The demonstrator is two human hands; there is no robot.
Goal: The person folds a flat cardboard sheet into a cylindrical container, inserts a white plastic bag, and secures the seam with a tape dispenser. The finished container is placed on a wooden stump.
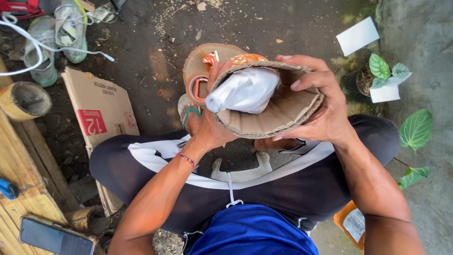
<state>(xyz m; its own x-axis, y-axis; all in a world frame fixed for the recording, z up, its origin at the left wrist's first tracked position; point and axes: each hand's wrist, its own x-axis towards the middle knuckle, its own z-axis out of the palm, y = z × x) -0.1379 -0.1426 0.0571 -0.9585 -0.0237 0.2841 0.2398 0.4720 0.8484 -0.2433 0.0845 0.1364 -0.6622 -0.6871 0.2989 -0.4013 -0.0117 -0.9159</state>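
Squatting on the dirt floor (264, 28), working over my knees.

Near: my right hand (325, 113) wraps the outer curve of a corrugated cardboard sheet (278, 111) rolled into a sleeve; fingers (309, 80) curl over its top edge, thumb underneath, clamping it. My left hand (212, 130) supports the open end from below; its fingers are hidden behind the roll, so can't tell their spread. Inside the sleeve: a white plastic-wrapped bundle (245, 89), tip sticking out toward my left.

To do it well, I reckon: keep the curl tight with the right, even pressure so the flutes don't crease; hold the bundle centred so it can't slide out the open end; keep the overlap seam under my fingers.

Just past the roll: packing tape rolls (200, 80) on a brown disc, orange-cored.

Counts:
- cardboard sleeve: 1
- white bundle: 1
- tape rolls: 2 visible, maybe more hidden
- flat cardboard box (101, 111): 1, at my left
- phone (56, 236): 1, on the bamboo bench (28, 189)
- potted plant (377, 75): 1, far right
- white card (357, 35): 1, farthest
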